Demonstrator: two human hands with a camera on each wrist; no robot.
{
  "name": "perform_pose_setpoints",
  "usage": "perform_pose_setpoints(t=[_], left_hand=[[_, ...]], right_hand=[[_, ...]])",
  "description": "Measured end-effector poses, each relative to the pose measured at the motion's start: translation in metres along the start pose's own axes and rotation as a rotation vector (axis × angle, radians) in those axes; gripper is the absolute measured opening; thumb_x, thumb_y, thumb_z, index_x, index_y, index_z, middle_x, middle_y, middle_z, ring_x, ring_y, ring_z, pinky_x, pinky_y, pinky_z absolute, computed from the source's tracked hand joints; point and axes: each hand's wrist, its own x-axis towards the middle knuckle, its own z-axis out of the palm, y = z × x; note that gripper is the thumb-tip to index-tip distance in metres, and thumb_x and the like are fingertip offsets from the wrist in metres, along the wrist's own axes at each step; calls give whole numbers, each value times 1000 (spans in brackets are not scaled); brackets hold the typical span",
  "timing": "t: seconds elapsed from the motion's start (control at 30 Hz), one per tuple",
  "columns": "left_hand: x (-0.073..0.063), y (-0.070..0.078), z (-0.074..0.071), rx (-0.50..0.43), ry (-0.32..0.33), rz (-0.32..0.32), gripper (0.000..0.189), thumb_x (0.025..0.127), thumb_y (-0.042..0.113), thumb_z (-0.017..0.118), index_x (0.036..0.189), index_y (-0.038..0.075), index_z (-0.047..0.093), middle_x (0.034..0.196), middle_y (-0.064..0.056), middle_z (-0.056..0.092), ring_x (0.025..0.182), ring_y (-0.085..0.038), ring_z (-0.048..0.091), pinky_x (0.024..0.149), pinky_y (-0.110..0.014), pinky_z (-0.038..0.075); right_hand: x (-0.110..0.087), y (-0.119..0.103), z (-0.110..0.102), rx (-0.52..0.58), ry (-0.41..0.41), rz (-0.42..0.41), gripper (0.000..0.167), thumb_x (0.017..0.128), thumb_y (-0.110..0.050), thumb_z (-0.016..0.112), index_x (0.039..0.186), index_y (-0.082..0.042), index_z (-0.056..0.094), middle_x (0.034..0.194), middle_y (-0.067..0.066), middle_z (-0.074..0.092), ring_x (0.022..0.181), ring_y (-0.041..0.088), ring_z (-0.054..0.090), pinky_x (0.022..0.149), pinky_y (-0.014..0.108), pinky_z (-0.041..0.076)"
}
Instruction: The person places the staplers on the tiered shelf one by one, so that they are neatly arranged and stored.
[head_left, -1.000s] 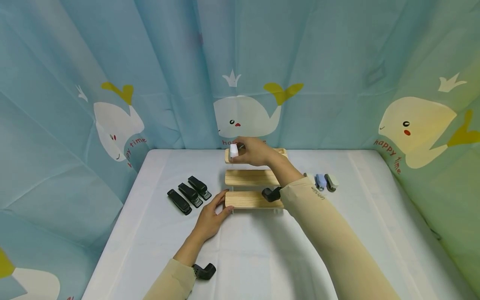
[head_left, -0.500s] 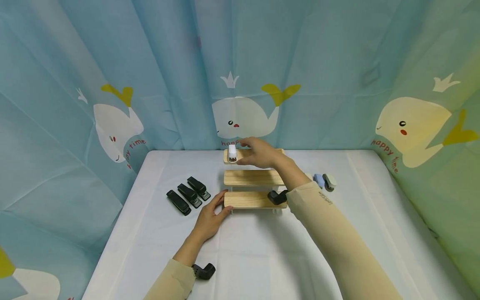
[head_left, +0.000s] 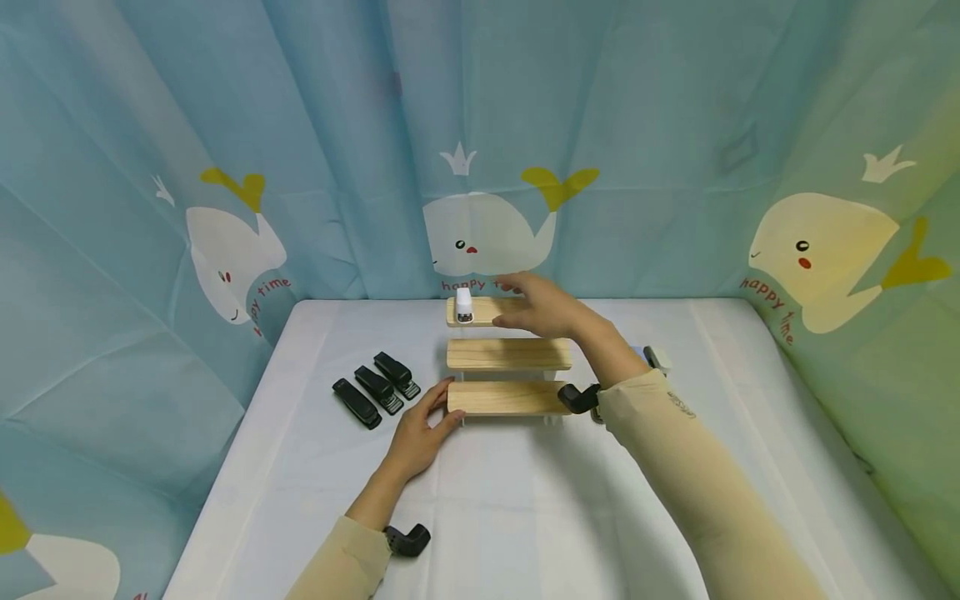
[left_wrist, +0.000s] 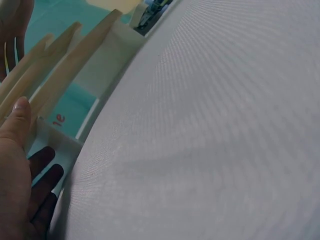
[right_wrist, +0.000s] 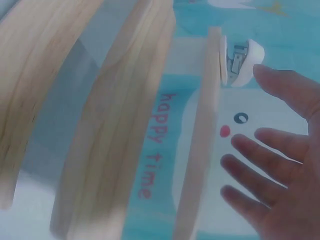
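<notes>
A white stapler [head_left: 464, 305] rests on its base on the top step of the wooden rack [head_left: 510, 356], at the rack's left end. The right hand [head_left: 546, 308] is beside it above the same step, fingers spread and released, apart from the stapler. The left hand [head_left: 417, 437] grasps the left end of the rack's lowest step. Three black clip-like things [head_left: 378, 384] lie on the bench [head_left: 480, 517] left of the rack; a pale stapler [head_left: 661, 360], partly hidden by the right arm, lies right of it.
</notes>
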Motion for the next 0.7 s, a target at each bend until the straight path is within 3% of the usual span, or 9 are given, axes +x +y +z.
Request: perform_pose_setpoints(t=[0.23,0.7], left_hand=[[0,-1,0,-3,14,11,68,96,44,72,156,26,46,138,0,70,143,-22,53,122,-54,36],[2,-2,-2,-11,37,60,65,96,42,74,155,27,49,133,3,72,143,-24,54,120,-56,38]], right_hand=[[-9,8,-7,-31,8,3,74,98,-33,72,157,-4,40,158,18,47,149,42,41,119,59,38],[-31,27,-24,-64,27,67,74,99,-34,70,159,-6,38,157,21,47,147,42,42,117,61,39]])
